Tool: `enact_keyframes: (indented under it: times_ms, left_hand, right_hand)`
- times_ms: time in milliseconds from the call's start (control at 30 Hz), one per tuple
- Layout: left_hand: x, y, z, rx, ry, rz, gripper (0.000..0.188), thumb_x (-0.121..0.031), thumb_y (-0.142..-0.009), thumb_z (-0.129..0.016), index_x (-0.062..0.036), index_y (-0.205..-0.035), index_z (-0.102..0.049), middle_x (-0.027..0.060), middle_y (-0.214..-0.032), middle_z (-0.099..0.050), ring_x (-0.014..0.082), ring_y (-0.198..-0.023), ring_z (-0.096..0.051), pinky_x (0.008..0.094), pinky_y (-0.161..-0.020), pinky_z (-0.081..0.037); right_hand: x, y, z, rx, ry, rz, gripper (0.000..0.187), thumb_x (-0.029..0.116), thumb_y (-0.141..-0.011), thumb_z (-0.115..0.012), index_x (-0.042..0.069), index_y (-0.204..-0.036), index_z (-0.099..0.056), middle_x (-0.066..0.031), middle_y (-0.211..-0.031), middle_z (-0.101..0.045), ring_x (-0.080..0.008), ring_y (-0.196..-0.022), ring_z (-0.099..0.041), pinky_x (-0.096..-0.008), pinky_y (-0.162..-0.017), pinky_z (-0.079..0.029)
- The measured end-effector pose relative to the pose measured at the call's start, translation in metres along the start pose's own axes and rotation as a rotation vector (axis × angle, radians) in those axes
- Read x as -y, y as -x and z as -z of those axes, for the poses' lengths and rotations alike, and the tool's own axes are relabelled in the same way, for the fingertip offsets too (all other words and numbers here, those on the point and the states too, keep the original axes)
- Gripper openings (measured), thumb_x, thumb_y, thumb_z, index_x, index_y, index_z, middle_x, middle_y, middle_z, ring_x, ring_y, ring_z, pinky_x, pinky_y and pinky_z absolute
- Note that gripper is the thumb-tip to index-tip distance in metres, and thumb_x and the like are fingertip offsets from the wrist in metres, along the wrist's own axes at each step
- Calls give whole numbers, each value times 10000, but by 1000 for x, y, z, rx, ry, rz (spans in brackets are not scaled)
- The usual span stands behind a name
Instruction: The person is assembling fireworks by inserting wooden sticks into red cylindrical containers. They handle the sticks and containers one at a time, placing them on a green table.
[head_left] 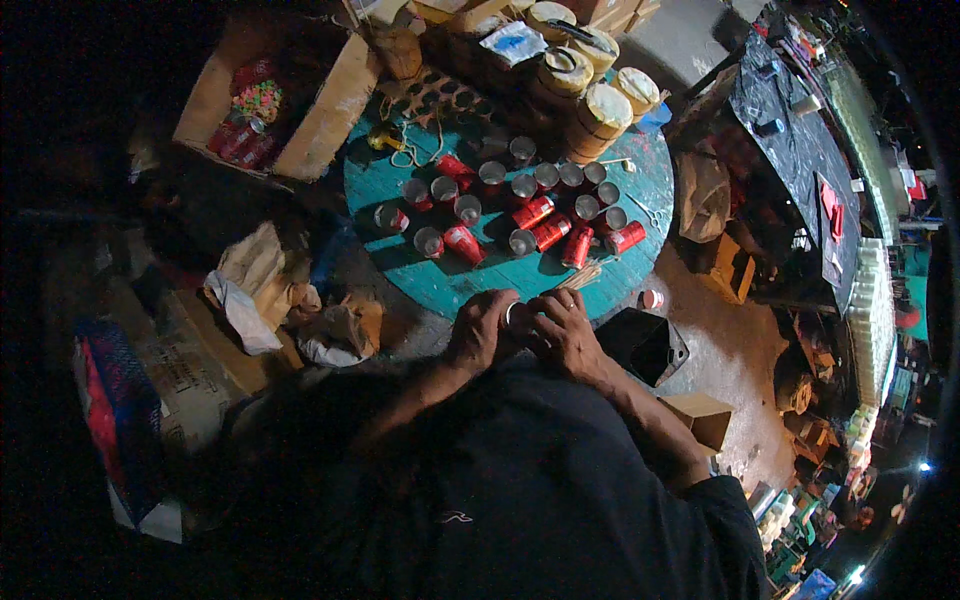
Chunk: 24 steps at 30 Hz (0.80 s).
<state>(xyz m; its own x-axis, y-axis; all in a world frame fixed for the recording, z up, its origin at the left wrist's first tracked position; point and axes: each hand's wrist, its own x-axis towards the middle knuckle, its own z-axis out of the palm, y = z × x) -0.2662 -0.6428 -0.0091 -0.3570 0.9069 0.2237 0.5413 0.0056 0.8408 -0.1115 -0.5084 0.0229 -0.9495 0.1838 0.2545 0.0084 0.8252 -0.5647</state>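
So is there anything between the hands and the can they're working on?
Nothing visible. The left hand and the right hand both wrap directly around the small can, just at the near edge of the round teal table. The other red cans lie farther back on the table, away from the hands.
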Motion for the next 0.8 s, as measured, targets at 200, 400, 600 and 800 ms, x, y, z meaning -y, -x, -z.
enact_keyframes:
  times_ms: [200, 400, 600, 800]
  left_hand:
    - [9, 4, -7, 15, -45, -39, 379, -84, -778, -701, -3, -1123, -569, 169, -887, -626, 350, -837, -626, 418, -704, -483]
    - [1, -1, -1, -84, -11, -70, 298, -96, -743, -716, -28, -984, -554, 164, -814, -587, 366, -764, -595, 427, -657, -464]
    - [-2, 1, 8, -103, -113, -137, 358, -110, -730, -728, -27, -1034, -558, 149, -821, -591, 362, -764, -592, 430, -652, -450]
    - [8, 11, 3, -180, -116, -135, 337, -139, -738, -733, -36, -1013, -567, 158, -834, -600, 361, -801, -606, 428, -676, -461]
  right_hand:
    - [1, 3, -3, 13, 83, 13, 339, 200, -748, -646, 70, -1061, -644, -111, -1086, -585, -310, -1039, -536, -471, -936, -379]
    - [0, 4, -9, 10, 93, 33, 356, 249, -804, -500, 14, -1031, -642, -158, -1071, -562, -347, -1058, -513, -506, -972, -357]
    - [8, 1, -8, -6, 87, 4, 348, 249, -819, -500, 0, -1010, -651, -166, -1117, -583, -348, -1064, -514, -502, -963, -365]
    - [14, -6, -8, -10, 96, 93, 321, 153, -723, -701, 57, -1027, -663, -119, -1053, -606, -319, -993, -549, -466, -909, -396]
